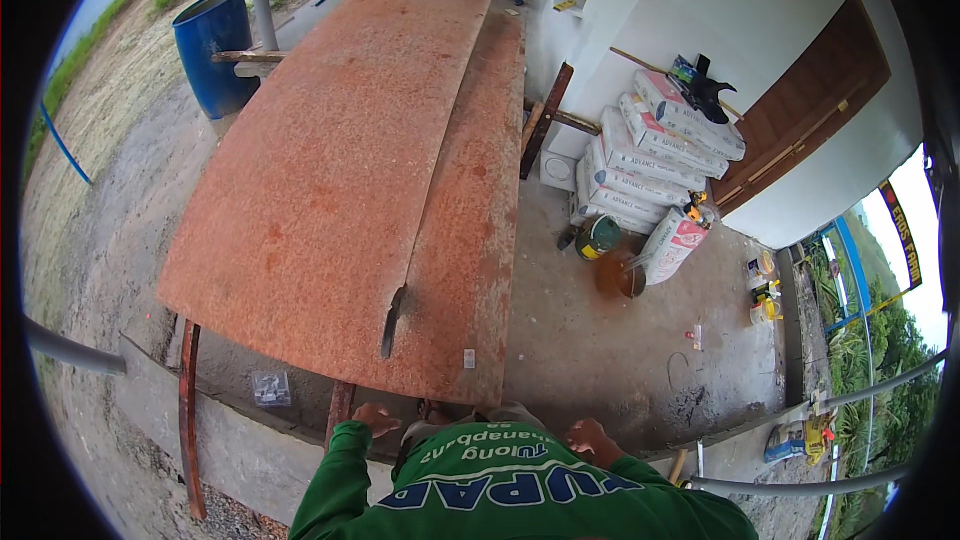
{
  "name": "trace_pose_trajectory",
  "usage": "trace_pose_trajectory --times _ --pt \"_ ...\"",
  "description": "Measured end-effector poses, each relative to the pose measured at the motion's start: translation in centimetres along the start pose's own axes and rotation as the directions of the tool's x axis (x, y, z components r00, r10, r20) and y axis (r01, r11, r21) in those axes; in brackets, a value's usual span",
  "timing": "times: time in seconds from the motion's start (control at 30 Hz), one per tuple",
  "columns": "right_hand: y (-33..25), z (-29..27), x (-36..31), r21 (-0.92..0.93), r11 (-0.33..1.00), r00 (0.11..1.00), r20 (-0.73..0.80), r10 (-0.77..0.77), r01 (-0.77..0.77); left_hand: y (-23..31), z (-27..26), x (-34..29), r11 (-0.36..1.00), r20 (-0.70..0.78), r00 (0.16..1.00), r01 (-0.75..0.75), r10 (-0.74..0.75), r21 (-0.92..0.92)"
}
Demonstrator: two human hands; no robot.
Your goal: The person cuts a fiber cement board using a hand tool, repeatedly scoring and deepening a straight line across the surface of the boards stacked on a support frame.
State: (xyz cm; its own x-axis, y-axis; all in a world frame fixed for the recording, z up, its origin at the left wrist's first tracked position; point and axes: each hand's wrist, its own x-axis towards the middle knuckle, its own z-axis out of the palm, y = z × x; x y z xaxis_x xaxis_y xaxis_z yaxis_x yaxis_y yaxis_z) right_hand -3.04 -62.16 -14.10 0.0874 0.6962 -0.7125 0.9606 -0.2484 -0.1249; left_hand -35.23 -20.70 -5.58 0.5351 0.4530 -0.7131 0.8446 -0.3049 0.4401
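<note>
Both hands, left (376, 419) and right (588, 434), hang loosely curled, gripping nothing, below the rusty sheet (340, 190) stretching lengthwise away ahead of me.

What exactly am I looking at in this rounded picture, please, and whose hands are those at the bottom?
There is no machine here: a person wears a wide fisheye camera on the head, looking down, so straight edges bend. The green sleeves at the bottom are the wearer's own. The left hand and right hand are at the near edge of large rust-coloured sheets lying on supports; whether they grip it is hidden. A dark tool lies on the sheets. Nearby stand a blue barrel and stacked sacks against the white wall.
</note>
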Motion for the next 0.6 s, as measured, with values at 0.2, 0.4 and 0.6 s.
trace_pose_trajectory --times 0.2,0.4,0.6 --pt "-7.6 -15.8 -1.3 0.842 0.306 0.832 0.263 0.488 -0.445 2.2 -2.8 -1.3 0.99 -0.038 0.995 0.089 -0.093 -0.106" --pt "-4.0 -15.0 2.9 0.805 0.525 0.874 -0.019 0.485 -0.274 7.9 -4.7 -2.9 0.913 -0.297 0.954 -0.081 -0.046 -0.401" --pt "-2.0 -15.7 6.4 0.754 0.571 0.889 0.038 0.456 -0.325 5.7 -4.3 0.7 0.985 -0.635 0.768 -0.161 0.082 -0.069"
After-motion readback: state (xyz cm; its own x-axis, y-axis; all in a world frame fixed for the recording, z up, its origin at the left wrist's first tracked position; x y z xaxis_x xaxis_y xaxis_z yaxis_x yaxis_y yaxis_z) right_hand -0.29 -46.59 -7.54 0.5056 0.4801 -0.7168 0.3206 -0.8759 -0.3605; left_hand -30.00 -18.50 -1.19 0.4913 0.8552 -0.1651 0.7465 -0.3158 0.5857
